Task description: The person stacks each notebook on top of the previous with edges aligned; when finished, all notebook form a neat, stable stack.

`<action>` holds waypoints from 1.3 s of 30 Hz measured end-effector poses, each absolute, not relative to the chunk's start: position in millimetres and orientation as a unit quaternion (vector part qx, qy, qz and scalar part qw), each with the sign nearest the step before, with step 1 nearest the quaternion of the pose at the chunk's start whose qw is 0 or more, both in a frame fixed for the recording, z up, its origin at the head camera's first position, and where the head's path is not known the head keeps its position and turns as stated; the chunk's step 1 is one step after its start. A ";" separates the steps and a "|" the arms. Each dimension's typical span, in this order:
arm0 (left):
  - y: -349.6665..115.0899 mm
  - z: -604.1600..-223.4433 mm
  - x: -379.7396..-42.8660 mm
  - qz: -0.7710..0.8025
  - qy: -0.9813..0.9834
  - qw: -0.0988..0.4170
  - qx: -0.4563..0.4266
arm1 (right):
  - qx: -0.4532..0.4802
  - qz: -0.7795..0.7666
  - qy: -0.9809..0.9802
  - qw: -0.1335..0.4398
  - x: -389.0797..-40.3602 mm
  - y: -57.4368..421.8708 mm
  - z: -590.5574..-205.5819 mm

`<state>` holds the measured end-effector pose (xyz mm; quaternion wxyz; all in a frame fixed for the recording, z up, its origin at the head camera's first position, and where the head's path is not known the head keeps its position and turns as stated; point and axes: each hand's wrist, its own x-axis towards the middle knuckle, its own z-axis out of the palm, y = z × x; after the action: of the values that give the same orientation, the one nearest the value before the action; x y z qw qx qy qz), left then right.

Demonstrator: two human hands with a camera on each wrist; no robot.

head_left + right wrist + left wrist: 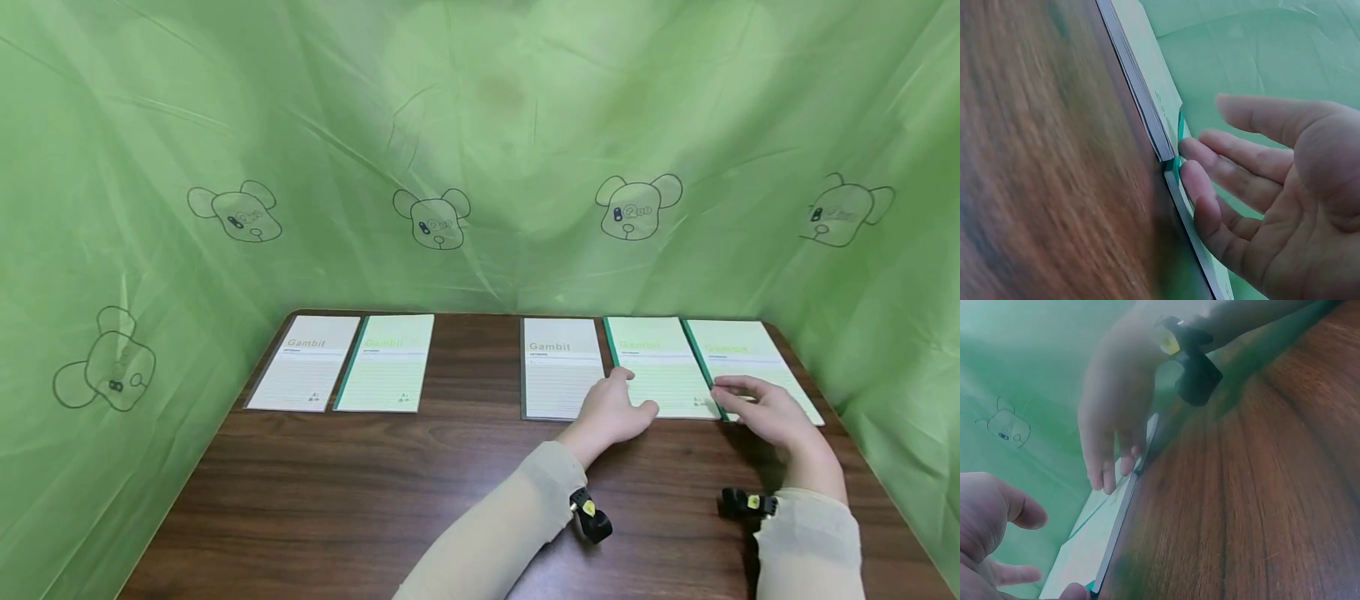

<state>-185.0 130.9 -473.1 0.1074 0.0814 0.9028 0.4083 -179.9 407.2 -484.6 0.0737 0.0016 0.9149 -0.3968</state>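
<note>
On the right half of the table, three Gambit notebooks lie side by side: one with a grey spine (557,379), a middle green-spined notebook (663,375) and a right green-spined notebook (761,362). My left hand (611,411) is over the lower left corner of the middle notebook, thumb and fingers spread apart. At the seam between the two green-spined notebooks is my right hand (768,414), fingers loosely bent. In the right wrist view, the fingertips (1194,178) reach the green spine, and the thumb stands away from them. Neither hand grips a notebook.
Another grey-spined notebook (303,367) and another green-spined notebook (386,367) lie at the table's far left. A green curtain (517,125) with bear-head drawings surrounds the brown wooden table (337,500). Each wrist wears a black strap.
</note>
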 end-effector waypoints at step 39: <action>142.7 -469.1 -175.7 0.394 0.908 0.120 0.076 | 0.005 -0.344 0.936 0.080 -186.5 383.1 -474.3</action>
<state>-175.7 142.7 -469.1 0.1197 0.0763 0.9080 0.3942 -186.5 383.1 -474.3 0.0797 0.0053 0.9357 -0.3436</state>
